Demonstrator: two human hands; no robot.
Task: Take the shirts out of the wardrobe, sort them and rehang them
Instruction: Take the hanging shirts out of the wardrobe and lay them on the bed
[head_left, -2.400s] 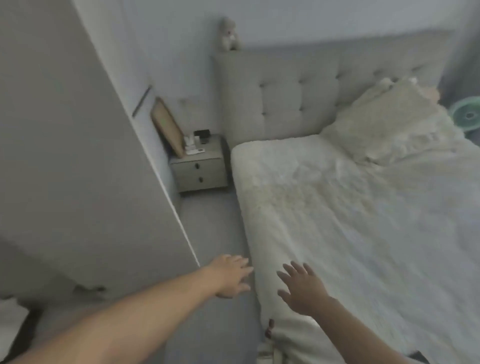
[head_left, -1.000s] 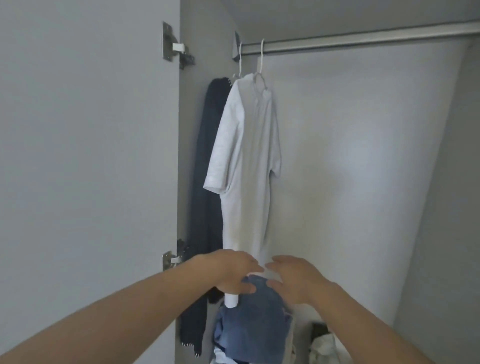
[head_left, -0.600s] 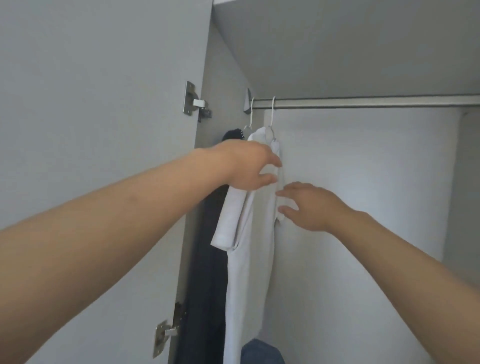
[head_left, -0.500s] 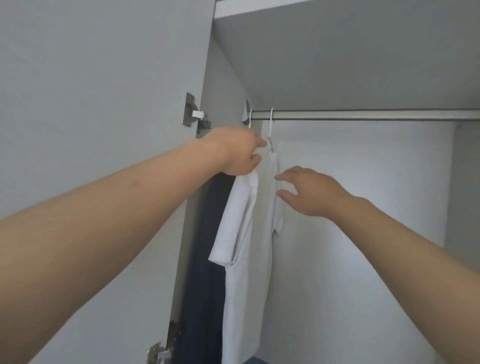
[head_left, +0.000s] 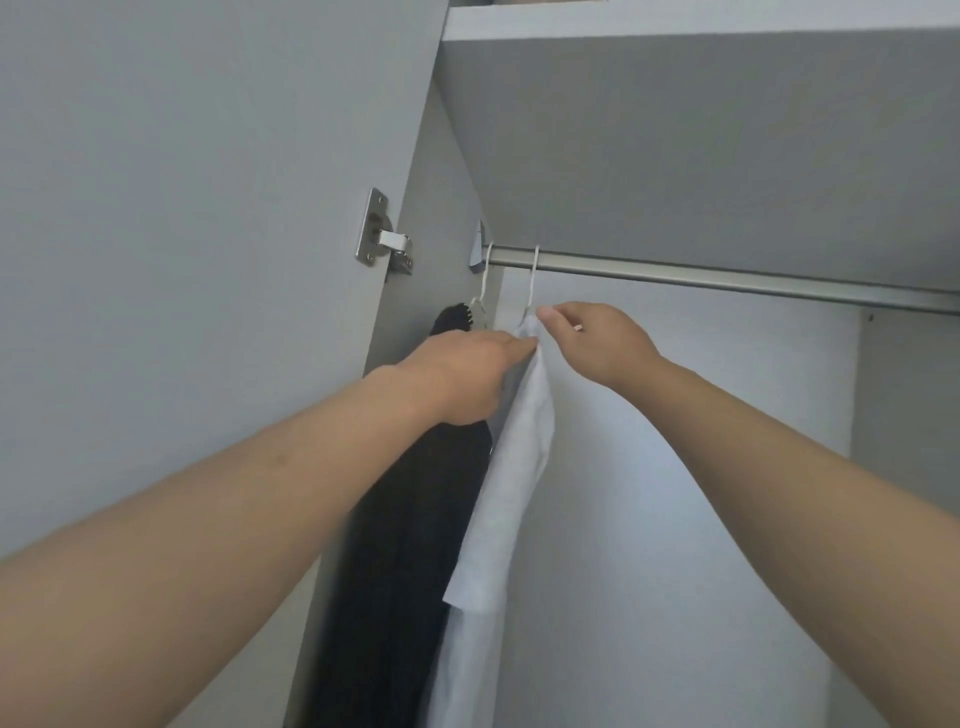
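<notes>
While both hands work at the rod's left end: shirts not yet off.
white shirt (head_left: 519, 467): hangs on the second hanger (head_left: 532, 283) from the left end of the rod (head_left: 727, 275).
left hand (head_left: 462, 379): fingertips at the shirt's collar; whether it grasps cloth, cannot tell.
right hand (head_left: 597, 343): pinching the collar top just under the hook.
dark shirt (head_left: 415, 519): beside it, at the rod's left end, touching.
risk: pulling cloth, not the hanger, may slide the shirt off.
risk 2: lifting may snag the neighbouring hook.
</notes>
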